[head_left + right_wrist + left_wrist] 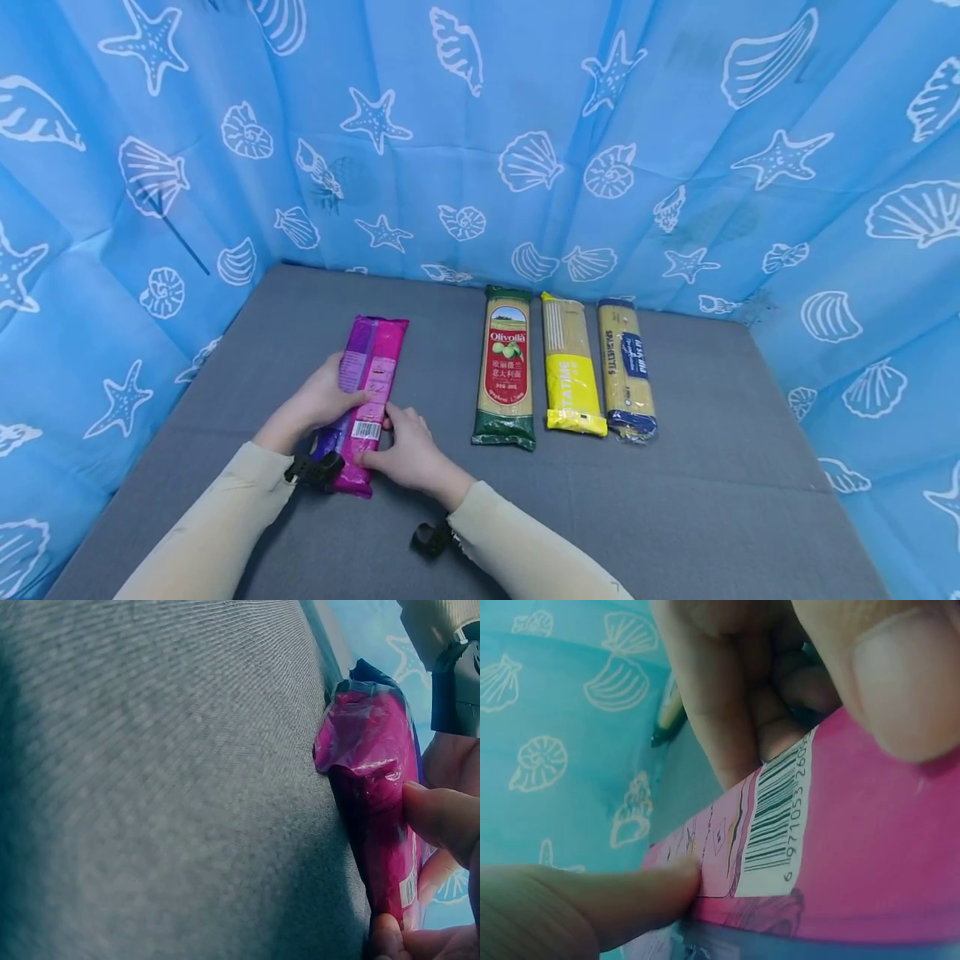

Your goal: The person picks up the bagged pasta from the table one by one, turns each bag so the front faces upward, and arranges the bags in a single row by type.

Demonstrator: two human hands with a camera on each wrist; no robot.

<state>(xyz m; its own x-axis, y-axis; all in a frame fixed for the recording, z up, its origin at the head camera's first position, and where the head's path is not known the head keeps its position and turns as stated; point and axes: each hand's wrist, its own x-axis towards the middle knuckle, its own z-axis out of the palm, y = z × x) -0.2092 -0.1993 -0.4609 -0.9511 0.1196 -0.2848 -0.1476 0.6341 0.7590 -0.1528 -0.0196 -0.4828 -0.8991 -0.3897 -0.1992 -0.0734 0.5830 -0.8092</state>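
A long pink-and-purple packet (387, 348) with a white barcode label lies at a slant on the left part of the table. My left hand (327, 397) grips its left side, thumb across the printed front. On the opposite edge, my right hand (411, 448) pinches the lower half, with the thumb near the barcode and fingers at the side. The right wrist view shows the packet's crinkled end (364, 735) close over the grey cloth. Up close in the left wrist view, the left thumb (645, 896) presses beside the barcode (772, 825).
Three spaghetti packets lie side by side to the right: a green-and-red one (507, 367), a yellow one (573, 367) and a blue-labelled one (627, 367). A blue shell-print curtain (465, 167) surrounds the grey table (675, 517) at the back and sides.
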